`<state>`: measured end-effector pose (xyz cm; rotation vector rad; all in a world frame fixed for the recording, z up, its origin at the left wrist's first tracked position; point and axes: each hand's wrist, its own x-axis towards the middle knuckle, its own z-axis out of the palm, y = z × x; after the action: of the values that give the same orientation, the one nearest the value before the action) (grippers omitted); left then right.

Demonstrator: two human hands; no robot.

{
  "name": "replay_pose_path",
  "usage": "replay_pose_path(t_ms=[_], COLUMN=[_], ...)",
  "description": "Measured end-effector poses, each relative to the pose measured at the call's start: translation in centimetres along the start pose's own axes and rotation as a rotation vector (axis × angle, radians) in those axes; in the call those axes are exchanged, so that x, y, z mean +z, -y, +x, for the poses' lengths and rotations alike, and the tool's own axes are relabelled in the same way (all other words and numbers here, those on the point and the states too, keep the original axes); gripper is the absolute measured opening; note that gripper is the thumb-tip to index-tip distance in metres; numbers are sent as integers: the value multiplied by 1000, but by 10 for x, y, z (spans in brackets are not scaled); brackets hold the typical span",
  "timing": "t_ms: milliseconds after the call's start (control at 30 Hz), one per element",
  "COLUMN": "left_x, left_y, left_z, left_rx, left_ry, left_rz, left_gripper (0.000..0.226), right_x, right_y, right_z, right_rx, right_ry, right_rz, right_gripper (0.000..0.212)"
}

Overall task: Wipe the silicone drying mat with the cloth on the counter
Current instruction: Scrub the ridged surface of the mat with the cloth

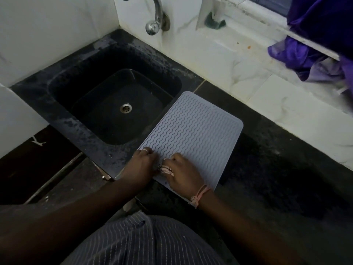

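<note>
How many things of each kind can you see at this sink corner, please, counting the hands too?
Hands: 2, left hand, right hand
Drying mat: 1
Cloth: 1, bunched under the right hand
Sink: 1
Tap: 1
Purple fabric: 1
Total: 7

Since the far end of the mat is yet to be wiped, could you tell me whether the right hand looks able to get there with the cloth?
Probably yes. The right hand grips the cloth at the near end of the mat, and nothing lies on the mat between it and the far end.
</note>
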<state>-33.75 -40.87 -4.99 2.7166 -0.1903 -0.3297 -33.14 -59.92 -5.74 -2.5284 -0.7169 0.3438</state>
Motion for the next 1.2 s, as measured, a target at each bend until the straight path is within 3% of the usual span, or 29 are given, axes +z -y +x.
replay_pose_path(t_ms=[133,400,467,567,633,733,933,1100,1200], left_x=[3,2,1,-2,-1,3,2,-2,-7], left_y=[6,6,1,-5,-7,-5,-2,-10,-18], left_z=[4,11,16,29,38,44,49,54,64], left_rx=[-4,-57,-93,-112,-88,-55,-45,-57,-99], left_ry=[51,100,74,-41,-31,32,110,153,129], left_rz=[71,37,-19,-97,-79,31,134,167,107], left_gripper=[43,48,50,49,43,42,60,60,55], right_x=[-19,-63,-64,-44,-21,-6,-37,-61,-58], right_y=[-25,-70,-63,-36,-20,-18,-66,-89,-72], right_z=[18,73,72,51,31,19,47,74,71], right_rx=[32,332,271,95,34,83,193,330,293], right_ry=[-55,-243,-229,-67,-7,-72,-184,-243,-249], right_rz=[-16,-22,32,77,38,35,64,39,64], right_gripper=[23,17,14,14,8,20,19,24,25])
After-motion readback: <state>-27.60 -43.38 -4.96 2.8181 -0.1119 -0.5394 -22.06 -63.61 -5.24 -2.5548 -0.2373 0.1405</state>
